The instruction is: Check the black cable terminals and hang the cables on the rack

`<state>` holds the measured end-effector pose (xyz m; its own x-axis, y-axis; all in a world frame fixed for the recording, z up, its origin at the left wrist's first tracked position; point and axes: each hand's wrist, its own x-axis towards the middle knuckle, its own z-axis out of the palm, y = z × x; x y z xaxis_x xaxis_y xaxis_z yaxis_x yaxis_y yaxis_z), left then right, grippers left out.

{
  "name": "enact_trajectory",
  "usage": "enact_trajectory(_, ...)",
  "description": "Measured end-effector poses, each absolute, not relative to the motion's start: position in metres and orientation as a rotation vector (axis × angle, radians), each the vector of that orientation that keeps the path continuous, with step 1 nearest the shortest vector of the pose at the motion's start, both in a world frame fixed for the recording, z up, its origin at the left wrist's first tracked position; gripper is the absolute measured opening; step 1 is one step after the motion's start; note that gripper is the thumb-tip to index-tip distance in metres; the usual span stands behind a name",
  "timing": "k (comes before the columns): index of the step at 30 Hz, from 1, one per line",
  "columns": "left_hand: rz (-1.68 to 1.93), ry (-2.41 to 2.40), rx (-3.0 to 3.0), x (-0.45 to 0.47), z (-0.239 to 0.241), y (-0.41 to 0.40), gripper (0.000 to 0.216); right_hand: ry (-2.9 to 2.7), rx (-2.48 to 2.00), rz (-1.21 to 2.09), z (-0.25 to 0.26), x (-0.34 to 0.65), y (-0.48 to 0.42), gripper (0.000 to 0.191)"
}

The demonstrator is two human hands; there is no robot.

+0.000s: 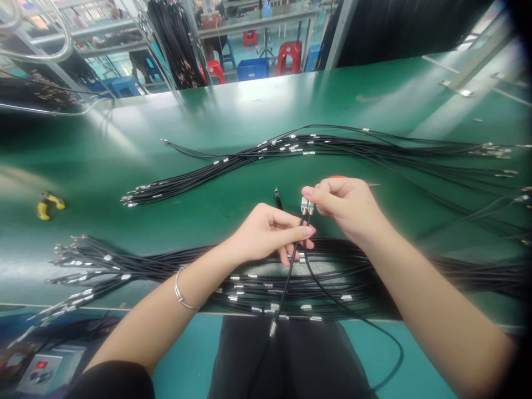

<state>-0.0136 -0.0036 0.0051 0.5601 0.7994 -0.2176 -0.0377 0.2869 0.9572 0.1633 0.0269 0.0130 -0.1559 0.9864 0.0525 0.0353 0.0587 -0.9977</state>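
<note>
Left hand [270,234] is closed in a pinch on two black cables [286,285] at the frame's centre, their metal ends [304,206] pinched by the right hand [351,209]; the tips are best held level, without twisting.

The head view looks forward and down, close above the left hand [266,231] and right hand [352,209].
</note>
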Motion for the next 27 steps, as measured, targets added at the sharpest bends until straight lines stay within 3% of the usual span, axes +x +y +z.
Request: enact_trajectory(27, 0.655, 0.729, 1.036, -0.013, 0.007, -0.007, 0.029, -1.328, -1.156, 1.666, 0.003, 0.168, 0.035, 0.05)
